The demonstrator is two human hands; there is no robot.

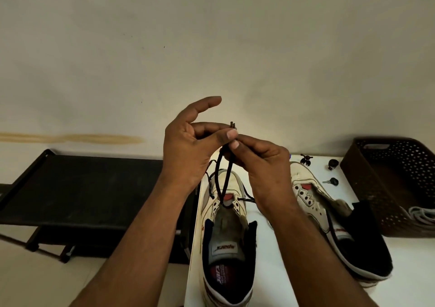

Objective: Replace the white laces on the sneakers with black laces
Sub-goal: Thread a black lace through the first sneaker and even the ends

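At frame centre, left hand (188, 146) and right hand (256, 158) pinch both black lace (220, 177) tips together above the near sneaker (226, 231) — evening the ends; next, threading the higher eyelets.

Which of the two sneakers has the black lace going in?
The left sneaker, under both hands: its black lace rises to their fingertips. The right sneaker sits untouched.
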